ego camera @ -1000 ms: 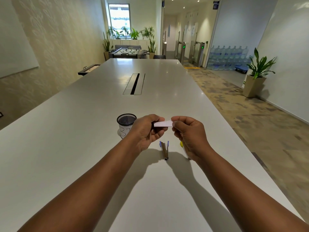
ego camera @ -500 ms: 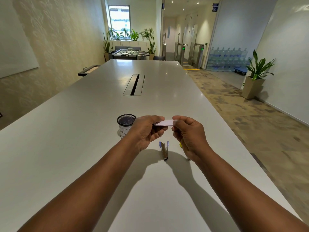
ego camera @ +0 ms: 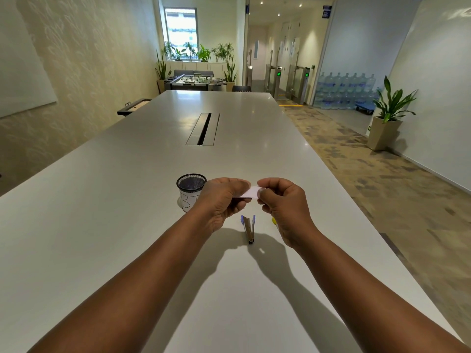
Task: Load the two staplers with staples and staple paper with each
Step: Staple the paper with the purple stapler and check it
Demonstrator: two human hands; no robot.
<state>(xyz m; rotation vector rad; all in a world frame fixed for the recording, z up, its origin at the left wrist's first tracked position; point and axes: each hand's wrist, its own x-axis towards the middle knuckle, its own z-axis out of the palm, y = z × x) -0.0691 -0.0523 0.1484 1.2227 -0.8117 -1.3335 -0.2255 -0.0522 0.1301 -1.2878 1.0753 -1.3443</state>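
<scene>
Both hands hold a small white box (ego camera: 250,192) just above the table. My left hand (ego camera: 221,201) grips its left end with curled fingers, and my right hand (ego camera: 285,203) pinches its right end. Below them a blue stapler (ego camera: 248,228) lies on the white table (ego camera: 102,225), swung open so its metal channel shows. A yellow stapler (ego camera: 274,220) lies to its right, almost wholly hidden behind my right hand.
A black mesh cup (ego camera: 190,191) with a white label stands left of my left hand. A cable slot (ego camera: 204,129) runs down the table's middle farther off. The table's right edge drops to a carpeted floor with a potted plant (ego camera: 390,115).
My two hands have drawn closer together on the white box, so less of it shows between them. The staplers and the cup have not moved.
</scene>
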